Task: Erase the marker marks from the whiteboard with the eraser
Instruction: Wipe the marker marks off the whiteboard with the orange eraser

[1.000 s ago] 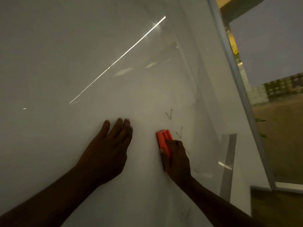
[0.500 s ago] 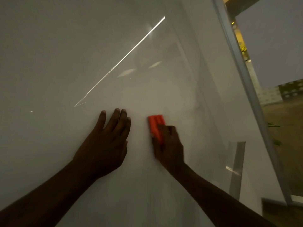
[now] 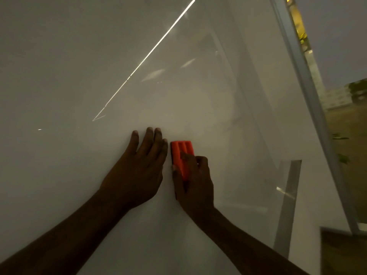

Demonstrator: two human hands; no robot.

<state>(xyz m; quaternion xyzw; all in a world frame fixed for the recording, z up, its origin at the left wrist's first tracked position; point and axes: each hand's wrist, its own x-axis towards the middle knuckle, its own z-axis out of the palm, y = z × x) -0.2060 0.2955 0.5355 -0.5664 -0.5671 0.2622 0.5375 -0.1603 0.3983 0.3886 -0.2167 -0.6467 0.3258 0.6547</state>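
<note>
The whiteboard (image 3: 79, 66) fills most of what we see: a smooth, glossy white surface, tilted in the wide view, with a thin bright light streak (image 3: 151, 54) reflected slantwise across its upper part. Down its right side runs a pale metal frame (image 3: 305, 92), straight and narrow. Past this frame we make out a few green leaves (image 3: 342, 158) and a dim brownish surface (image 3: 345, 255) that we cannot identify. Low on the right a narrow grey strip (image 3: 288, 205) stands upright with a small glint on it; we cannot tell whether it is a fitting or a reflection. Near the middle of the board, the left hand (image 3: 137, 175) lies flat against the surface, fingers straight and close together. It sits just beside the left edge of the eraser (image 3: 181, 153), its little finger almost at the eraser's top corner, so that side is closed off. The eraser is an orange rectangular block with lengthwise ribs on its back and a dark pad edge against the board. Its upper half shows. The right hand (image 3: 195, 183) covers the lower half and grips it, thumb on the left edge and fingers curled over the back and right side.
</note>
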